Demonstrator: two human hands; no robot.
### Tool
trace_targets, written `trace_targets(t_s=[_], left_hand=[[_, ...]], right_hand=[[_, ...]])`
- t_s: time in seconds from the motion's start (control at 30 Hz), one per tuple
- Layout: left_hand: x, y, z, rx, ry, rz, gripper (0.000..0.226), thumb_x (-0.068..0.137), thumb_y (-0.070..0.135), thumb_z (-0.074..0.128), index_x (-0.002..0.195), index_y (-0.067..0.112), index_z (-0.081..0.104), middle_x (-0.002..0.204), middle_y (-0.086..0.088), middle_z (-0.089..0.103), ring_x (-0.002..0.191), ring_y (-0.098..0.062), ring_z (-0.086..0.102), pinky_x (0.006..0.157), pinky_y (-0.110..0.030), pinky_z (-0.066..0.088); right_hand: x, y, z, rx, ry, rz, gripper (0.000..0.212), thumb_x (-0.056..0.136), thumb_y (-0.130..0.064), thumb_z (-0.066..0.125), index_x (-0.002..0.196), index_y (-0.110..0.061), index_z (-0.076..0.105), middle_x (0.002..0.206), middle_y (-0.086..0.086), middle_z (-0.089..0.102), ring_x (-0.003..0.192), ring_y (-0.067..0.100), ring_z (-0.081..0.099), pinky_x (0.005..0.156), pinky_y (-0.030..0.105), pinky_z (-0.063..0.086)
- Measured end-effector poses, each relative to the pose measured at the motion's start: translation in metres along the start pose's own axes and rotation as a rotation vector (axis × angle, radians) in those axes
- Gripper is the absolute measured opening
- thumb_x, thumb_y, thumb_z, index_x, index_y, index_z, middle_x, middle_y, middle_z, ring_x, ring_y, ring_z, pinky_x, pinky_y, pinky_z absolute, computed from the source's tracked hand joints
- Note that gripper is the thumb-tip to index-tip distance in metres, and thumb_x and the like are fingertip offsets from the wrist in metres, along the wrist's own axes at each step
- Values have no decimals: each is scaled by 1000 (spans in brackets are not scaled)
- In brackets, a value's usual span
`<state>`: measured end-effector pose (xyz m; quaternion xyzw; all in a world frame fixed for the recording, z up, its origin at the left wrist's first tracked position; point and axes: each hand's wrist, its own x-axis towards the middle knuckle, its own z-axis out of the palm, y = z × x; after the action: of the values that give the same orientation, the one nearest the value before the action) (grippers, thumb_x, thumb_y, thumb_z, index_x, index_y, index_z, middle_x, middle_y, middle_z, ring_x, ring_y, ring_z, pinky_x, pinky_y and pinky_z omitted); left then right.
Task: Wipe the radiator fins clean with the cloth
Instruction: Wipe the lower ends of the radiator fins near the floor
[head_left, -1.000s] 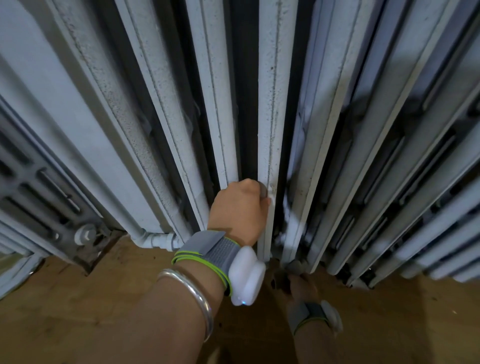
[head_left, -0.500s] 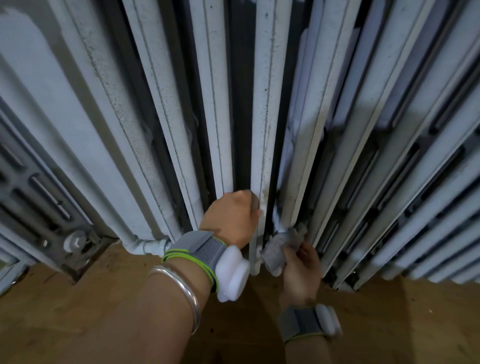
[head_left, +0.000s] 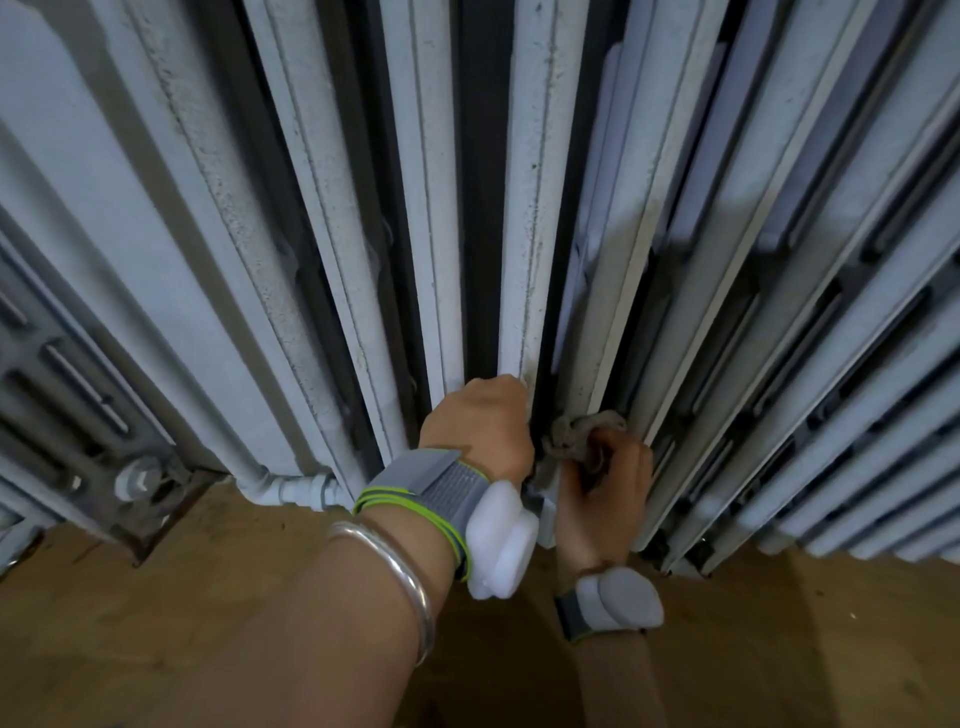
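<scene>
At lower centre, the right hand (head_left: 602, 491) clutches the bunched grey cloth (head_left: 571, 434) above its fingertips against a radiator fin (head_left: 615, 312) (left hand (head_left: 480, 426) grips the neighbouring fin (head_left: 537, 208)).

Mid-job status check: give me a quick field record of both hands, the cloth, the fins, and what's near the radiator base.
left hand: grips the lower end of a speckled fin
right hand: holds the cloth, fingers curled round it
cloth: grey-brown, bunched against the next fin to the right, low down
dirt: dark specks along the gripped fin's edges
floor: wooden
other: pipe fitting left of the hands; silver bangle on left forearm
</scene>
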<state>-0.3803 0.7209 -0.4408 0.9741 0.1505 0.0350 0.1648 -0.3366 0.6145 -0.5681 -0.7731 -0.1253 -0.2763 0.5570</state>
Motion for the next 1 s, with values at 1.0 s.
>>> trace_targets(t_s=[1.0], left_hand=[[13,26,13,-269,5,88,19,92,25,54,106,14,59,110,-5,66,101,-23,63,88,-41,52]], right_hand=[[-73,101,-14,-98,-266,462,25,84,-4,67,108,-7,59,102,8,56,95,28,56,84,40,49]])
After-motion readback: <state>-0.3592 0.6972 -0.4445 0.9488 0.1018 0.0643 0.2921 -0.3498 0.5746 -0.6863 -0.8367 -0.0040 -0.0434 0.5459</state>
